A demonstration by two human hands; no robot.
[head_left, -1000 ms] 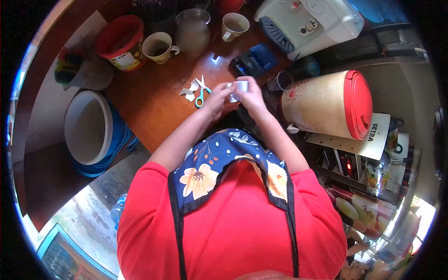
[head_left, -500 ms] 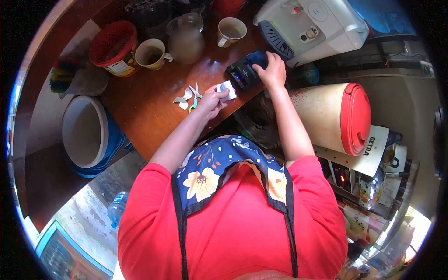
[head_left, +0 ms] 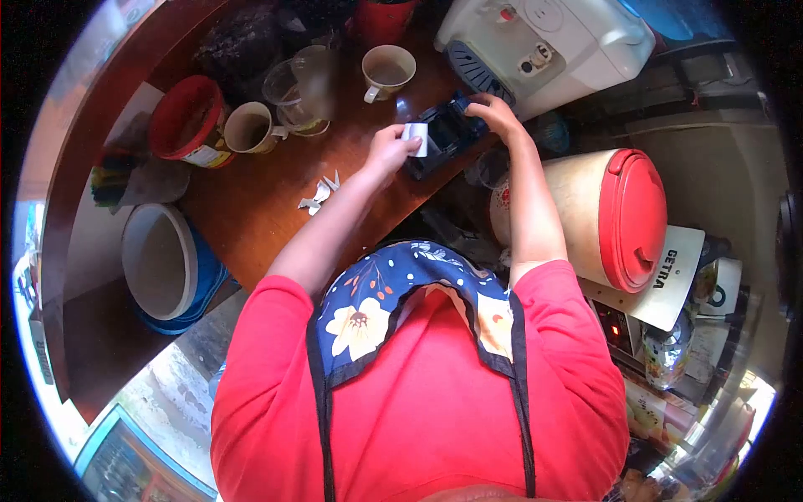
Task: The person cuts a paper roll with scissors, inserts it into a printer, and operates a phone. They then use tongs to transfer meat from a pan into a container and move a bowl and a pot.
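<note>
The left hand (head_left: 386,151) pinches a small white paper roll (head_left: 416,139) beside the dark printer (head_left: 443,134). The right hand (head_left: 495,113) grips the printer's top, seemingly its lid

Left hand (head_left: 386,152) pinches paper roll (head_left: 416,139); right hand (head_left: 493,113) on printer (head_left: 443,138).

A single fisheye view looks from the person's head almost straight down, its dark round border cutting the corners. The wooden table (head_left: 251,209) serves as the landmark: it fills the upper left, running away from the camera toward the top edge. Nearest the lens, below the table, the person's red-shirted torso takes up the lower middle. Right of the table, shelves and floor clutter curve along the rim.
</note>
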